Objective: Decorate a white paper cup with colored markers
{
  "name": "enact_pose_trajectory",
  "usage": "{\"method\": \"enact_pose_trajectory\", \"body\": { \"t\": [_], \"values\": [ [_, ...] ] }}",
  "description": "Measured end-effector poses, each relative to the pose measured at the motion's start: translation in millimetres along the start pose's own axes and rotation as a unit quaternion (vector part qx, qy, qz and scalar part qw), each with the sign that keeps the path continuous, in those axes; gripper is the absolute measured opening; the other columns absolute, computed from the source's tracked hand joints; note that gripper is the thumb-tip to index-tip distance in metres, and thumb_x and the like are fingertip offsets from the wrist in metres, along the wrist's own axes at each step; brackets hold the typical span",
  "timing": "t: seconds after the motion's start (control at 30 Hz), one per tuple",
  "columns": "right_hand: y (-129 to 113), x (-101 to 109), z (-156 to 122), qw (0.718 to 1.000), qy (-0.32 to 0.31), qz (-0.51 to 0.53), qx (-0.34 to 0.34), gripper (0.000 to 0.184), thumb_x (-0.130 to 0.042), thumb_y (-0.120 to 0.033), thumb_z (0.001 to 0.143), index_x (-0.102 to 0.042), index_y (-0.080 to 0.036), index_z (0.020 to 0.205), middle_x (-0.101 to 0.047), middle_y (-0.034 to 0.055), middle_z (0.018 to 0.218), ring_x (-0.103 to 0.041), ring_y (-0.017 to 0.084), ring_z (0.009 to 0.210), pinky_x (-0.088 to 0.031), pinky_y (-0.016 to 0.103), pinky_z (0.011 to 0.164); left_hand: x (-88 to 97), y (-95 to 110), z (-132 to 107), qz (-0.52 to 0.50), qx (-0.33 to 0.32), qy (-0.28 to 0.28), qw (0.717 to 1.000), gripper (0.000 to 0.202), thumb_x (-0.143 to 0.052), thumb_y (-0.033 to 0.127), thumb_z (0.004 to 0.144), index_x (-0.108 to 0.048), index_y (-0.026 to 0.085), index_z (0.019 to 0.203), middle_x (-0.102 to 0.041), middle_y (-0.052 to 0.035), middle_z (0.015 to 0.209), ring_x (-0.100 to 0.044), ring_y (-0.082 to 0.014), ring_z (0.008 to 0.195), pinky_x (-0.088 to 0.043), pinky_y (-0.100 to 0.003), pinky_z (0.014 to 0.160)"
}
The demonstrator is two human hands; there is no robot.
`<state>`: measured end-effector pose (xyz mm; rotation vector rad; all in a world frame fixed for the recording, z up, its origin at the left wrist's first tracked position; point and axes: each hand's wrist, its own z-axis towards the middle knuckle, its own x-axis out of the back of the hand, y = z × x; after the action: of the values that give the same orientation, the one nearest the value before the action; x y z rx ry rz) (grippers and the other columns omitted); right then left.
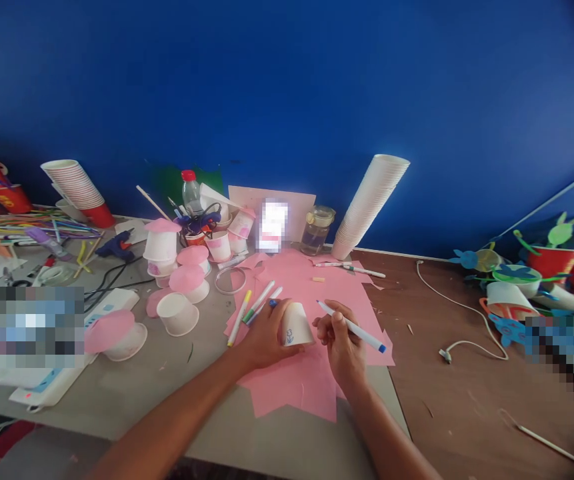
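Observation:
My left hand (265,328) is wrapped round a small white paper cup (299,323) that is tipped on its side. A little blue drawing like a flower marks the cup's wall. Just right of it, my right hand (343,343) grips a white felt-tip marker (359,329) with a blue end; its tip points toward the cup and stays apart from it. Both hands are over a sheet of pink paper (297,393) with jagged edges. Several more markers (241,319) lie left of the cup.
White cups (177,315) with pink paper tops stand to the left, near a power strip (77,353). A tall leaning cup stack (369,207), a glass jar (317,230) and a lit phone (271,225) are behind. A white cable (459,300) lies on the right.

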<state>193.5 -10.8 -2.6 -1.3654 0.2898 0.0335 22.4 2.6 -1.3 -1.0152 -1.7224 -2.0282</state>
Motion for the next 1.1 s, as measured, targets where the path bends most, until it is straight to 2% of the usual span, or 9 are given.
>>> {"method": "enact_pose_trajectory", "body": {
  "t": [0.17, 0.27, 0.33, 0.43, 0.53, 0.63, 0.77, 0.9, 1.1],
  "values": [
    [0.4, 1.1, 1.8, 1.0, -0.006, 0.025, 0.01, 0.031, -0.049, -0.049, 0.095, -0.057, -0.023, 0.11, -0.05, -0.0065, 0.056, -0.046, 0.013, 0.053, -0.039, 0.027, 0.054, -0.1, 16.2, 3.1, 0.011, -0.03, 0.01, 0.999, 0.077, -0.078, 0.048, 0.066, -0.045, 0.024, 0.131, -0.054, -0.0108, 0.122, -0.053, -0.0329, 0.115, -0.05, -0.047, 0.09],
    [-0.9, 0.9, 2.6, 0.999, 0.003, 0.031, 0.015, 0.033, -0.049, -0.052, 0.094, -0.058, -0.023, 0.107, -0.05, -0.006, 0.055, -0.048, 0.014, 0.056, -0.039, 0.027, 0.055, 2.6, 23.1, 10.3, 0.028, -0.027, 0.005, 0.999, 0.074, -0.078, 0.049, 0.066, -0.047, 0.023, 0.128, -0.054, -0.0111, 0.117, -0.056, -0.0328, 0.107, -0.052, -0.045, 0.081],
    [-1.7, 0.5, 3.5, 0.999, 0.016, 0.034, 0.02, 0.037, -0.05, -0.055, 0.093, -0.06, -0.022, 0.104, -0.051, -0.0047, 0.056, -0.05, 0.015, 0.057, -0.038, 0.027, 0.055, 4.5, 23.8, 17.0, 0.041, -0.031, 0.004, 0.999, 0.074, -0.078, 0.047, 0.066, -0.046, 0.023, 0.128, -0.053, -0.0114, 0.117, -0.056, -0.0322, 0.106, -0.052, -0.044, 0.082],
    [-1.6, 0.9, 4.9, 0.999, 0.023, 0.041, 0.02, 0.041, -0.051, -0.059, 0.09, -0.064, -0.02, 0.094, -0.05, -0.0031, 0.056, -0.048, 0.015, 0.056, -0.038, 0.028, 0.054, 5.6, 20.0, 26.1, 0.05, -0.046, 0.006, 0.998, 0.075, -0.077, 0.045, 0.066, -0.044, 0.024, 0.13, -0.052, -0.0105, 0.115, -0.056, -0.031, 0.106, -0.051, -0.043, 0.083],
    [-0.1, 2.6, 5.1, 0.999, 0.013, 0.036, 0.007, 0.035, -0.055, -0.053, 0.089, -0.065, -0.02, 0.086, -0.046, -0.0038, 0.055, -0.044, 0.013, 0.054, -0.037, 0.027, 0.054, 4.4, 13.9, 31.8, 0.047, -0.058, 0.005, 0.997, 0.069, -0.075, 0.047, 0.068, -0.047, 0.023, 0.126, -0.053, -0.0097, 0.109, -0.056, -0.0304, 0.1, -0.051, -0.042, 0.079],
    [1.6, 4.4, 3.1, 1.0, 0.0, 0.03, -0.007, 0.025, -0.061, -0.045, 0.086, -0.066, -0.02, 0.089, -0.05, -0.0029, 0.06, -0.042, 0.012, 0.054, -0.037, 0.027, 0.053, 2.6, 8.8, 34.1, 0.052, -0.079, 0.009, 0.996, 0.07, -0.076, 0.042, 0.066, -0.047, 0.022, 0.126, -0.053, -0.0105, 0.11, -0.055, -0.031, 0.1, -0.051, -0.043, 0.079],
    [4.5, 6.0, -0.4, 1.0, -0.017, 0.02, -0.016, 0.02, -0.066, -0.036, 0.082, -0.067, -0.021, 0.095, -0.059, 0.0014, 0.077, -0.045, 0.011, 0.057, -0.038, 0.026, 0.052, 2.2, 4.8, 35.2, 0.051, -0.092, 0.007, 0.994, 0.075, -0.078, 0.042, 0.063, -0.045, 0.023, 0.128, -0.053, -0.0108, 0.112, -0.053, -0.0324, 0.104, -0.05, -0.045, 0.083],
    [6.9, 7.9, -0.1, 0.999, -0.03, 0.013, -0.014, 0.018, -0.063, -0.037, 0.087, -0.067, -0.021, 0.095, -0.056, -0.0012, 0.068, -0.044, 0.011, 0.055, -0.037, 0.026, 0.052, 2.0, 1.6, 35.9, 0.051, -0.091, 0.001, 0.995, 0.076, -0.077, 0.046, 0.064, -0.045, 0.02, 0.128, -0.052, -0.0113, 0.11, -0.052, -0.0321, 0.103, -0.049, -0.045, 0.084],
    [6.5, 9.7, 6.5, 1.0, -0.014, -0.019, -0.006, 0.025, -0.063, -0.043, 0.086, -0.065, -0.019, 0.079, -0.058, 0.0007, 0.068, -0.042, 0.011, 0.053, -0.037, 0.026, 0.051, 0.1, -1.9, 35.6, 0.03, -0.093, 0.006, 0.995, 0.074, -0.075, 0.05, 0.066, -0.045, 0.022, 0.128, -0.05, -0.0099, 0.106, -0.054, -0.0296, 0.097, -0.05, -0.041, 0.077]
  ]
}}
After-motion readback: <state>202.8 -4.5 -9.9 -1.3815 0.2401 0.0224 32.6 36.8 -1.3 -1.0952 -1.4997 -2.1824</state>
